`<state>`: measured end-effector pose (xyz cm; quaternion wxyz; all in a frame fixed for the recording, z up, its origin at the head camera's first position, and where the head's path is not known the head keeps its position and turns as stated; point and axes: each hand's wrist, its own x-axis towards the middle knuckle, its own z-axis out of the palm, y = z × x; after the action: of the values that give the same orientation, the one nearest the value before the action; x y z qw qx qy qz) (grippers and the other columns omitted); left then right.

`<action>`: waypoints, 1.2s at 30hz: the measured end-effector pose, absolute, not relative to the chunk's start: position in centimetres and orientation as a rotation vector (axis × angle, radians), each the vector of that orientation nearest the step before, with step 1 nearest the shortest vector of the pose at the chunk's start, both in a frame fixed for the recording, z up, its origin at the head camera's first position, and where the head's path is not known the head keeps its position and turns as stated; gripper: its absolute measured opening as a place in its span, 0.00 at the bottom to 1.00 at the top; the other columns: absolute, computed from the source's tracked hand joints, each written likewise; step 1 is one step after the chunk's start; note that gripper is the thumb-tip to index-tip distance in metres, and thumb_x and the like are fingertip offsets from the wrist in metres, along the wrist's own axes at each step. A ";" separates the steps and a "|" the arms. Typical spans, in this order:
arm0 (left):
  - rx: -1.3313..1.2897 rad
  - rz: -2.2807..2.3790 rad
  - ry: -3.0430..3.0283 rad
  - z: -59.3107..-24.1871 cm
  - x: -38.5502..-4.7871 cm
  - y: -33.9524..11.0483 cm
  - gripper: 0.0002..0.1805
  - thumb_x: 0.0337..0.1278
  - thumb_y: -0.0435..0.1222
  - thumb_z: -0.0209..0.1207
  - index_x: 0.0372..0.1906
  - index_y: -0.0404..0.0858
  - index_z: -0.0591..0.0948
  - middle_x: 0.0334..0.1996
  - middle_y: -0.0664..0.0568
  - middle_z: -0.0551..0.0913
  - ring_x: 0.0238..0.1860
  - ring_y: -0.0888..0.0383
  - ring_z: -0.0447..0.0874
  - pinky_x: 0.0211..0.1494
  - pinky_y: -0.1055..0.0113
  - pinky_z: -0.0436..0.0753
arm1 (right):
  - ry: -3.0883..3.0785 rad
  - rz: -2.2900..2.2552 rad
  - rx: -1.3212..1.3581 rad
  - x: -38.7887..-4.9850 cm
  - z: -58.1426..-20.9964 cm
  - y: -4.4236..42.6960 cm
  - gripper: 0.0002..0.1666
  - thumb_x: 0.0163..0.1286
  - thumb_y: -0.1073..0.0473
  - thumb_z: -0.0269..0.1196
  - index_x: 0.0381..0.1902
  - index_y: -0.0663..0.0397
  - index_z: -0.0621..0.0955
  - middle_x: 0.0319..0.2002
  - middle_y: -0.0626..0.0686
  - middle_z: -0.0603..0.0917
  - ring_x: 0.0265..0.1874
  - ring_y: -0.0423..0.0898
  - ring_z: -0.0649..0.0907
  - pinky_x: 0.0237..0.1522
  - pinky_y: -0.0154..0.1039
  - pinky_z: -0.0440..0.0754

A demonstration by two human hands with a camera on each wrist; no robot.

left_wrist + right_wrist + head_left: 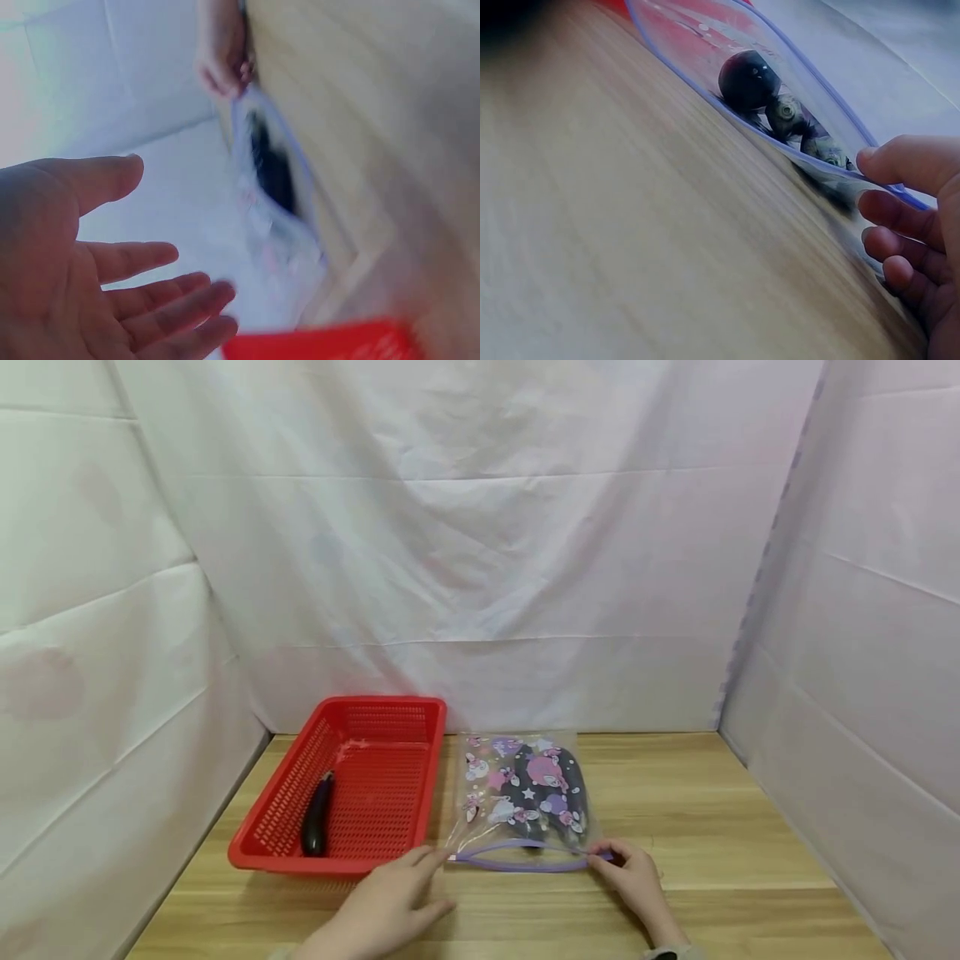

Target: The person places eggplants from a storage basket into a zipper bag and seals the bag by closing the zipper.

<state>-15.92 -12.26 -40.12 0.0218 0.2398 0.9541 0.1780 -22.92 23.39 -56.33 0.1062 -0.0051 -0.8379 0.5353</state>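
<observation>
A clear printed zip bag (pixel 480 777) lies flat on the table, its purple-edged mouth gaping toward me. Several dark eggplants (pixel 573 785) are inside; their ends (pixel 748 81) show through the mouth in the right wrist view. My right hand (pixel 632 878) pinches the right corner of the bag's mouth between thumb and fingers. My left hand (pixel 390 902), fingers extended and thumb apart, is beside the bag's left corner and the basket's near edge; the left wrist view shows its palm (pixel 45 285) holding nothing. One eggplant (pixel 317 818) lies in the red basket (pixel 433 777).
The red basket stands on the left of the wooden table (pixel 720 827), just left of the bag. White cloth (pixel 480 560) hangs behind the table and along both sides.
</observation>
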 end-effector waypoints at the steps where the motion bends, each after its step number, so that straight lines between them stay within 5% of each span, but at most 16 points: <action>1: 0.735 0.561 2.971 -39.5 -16.2 -12.6 0.33 0.59 0.58 0.58 0.62 0.41 0.77 0.53 0.50 0.80 0.46 0.53 0.82 0.46 0.55 0.81 | -2.465 1.574 -0.016 -22.9 -56.3 23.4 0.05 0.54 0.62 0.73 0.28 0.50 0.86 0.32 0.46 0.84 0.32 0.37 0.78 0.37 0.32 0.74; 6: 0.644 0.540 3.066 -37.1 -18.0 -14.1 0.29 0.57 0.53 0.62 0.60 0.42 0.79 0.48 0.52 0.81 0.38 0.59 0.81 0.39 0.60 0.81 | -2.455 1.568 -0.013 -22.8 -56.6 23.6 0.05 0.54 0.63 0.73 0.28 0.50 0.86 0.30 0.45 0.84 0.30 0.38 0.77 0.35 0.32 0.74; 11: 0.482 0.456 3.100 -35.9 -21.0 -16.2 0.30 0.58 0.52 0.62 0.62 0.40 0.77 0.56 0.42 0.79 0.52 0.45 0.80 0.52 0.47 0.78 | -2.455 1.575 -0.030 -22.7 -57.0 23.5 0.05 0.54 0.62 0.73 0.27 0.50 0.86 0.29 0.45 0.83 0.29 0.38 0.77 0.34 0.32 0.74; 19: 0.310 0.375 3.039 -35.7 -27.4 -21.0 0.35 0.60 0.49 0.61 0.65 0.30 0.71 0.60 0.32 0.73 0.62 0.34 0.69 0.58 0.39 0.70 | -2.446 1.581 -0.035 -22.7 -56.9 23.3 0.05 0.53 0.63 0.73 0.27 0.50 0.85 0.29 0.45 0.82 0.29 0.38 0.76 0.34 0.33 0.73; 25: 0.149 0.342 2.978 -35.8 -30.4 -23.8 0.34 0.56 0.44 0.63 0.60 0.22 0.72 0.55 0.28 0.75 0.56 0.33 0.73 0.56 0.40 0.71 | -2.454 1.604 -0.043 -23.0 -56.7 23.2 0.05 0.53 0.64 0.73 0.27 0.51 0.86 0.29 0.45 0.83 0.28 0.38 0.76 0.33 0.32 0.73; 32: -0.073 0.472 2.807 -36.3 -32.2 -25.8 0.18 0.50 0.39 0.65 0.39 0.27 0.78 0.33 0.40 0.79 0.35 0.46 0.77 0.43 0.49 0.77 | -2.445 1.597 -0.024 -23.3 -56.4 23.3 0.05 0.53 0.65 0.73 0.27 0.51 0.85 0.28 0.45 0.82 0.27 0.38 0.76 0.32 0.32 0.73; 36: -0.236 0.577 2.715 -36.5 -32.6 -26.3 0.21 0.50 0.37 0.65 0.44 0.25 0.77 0.39 0.36 0.78 0.40 0.43 0.77 0.43 0.50 0.79 | -2.441 1.587 -0.003 -23.4 -56.3 23.3 0.06 0.53 0.65 0.73 0.27 0.51 0.85 0.28 0.45 0.82 0.27 0.38 0.76 0.31 0.32 0.73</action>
<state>-32.56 -26.33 -36.49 0.1770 -0.0833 0.9592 0.2040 -23.37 23.33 -56.34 0.1147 -0.0012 -0.8329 0.5415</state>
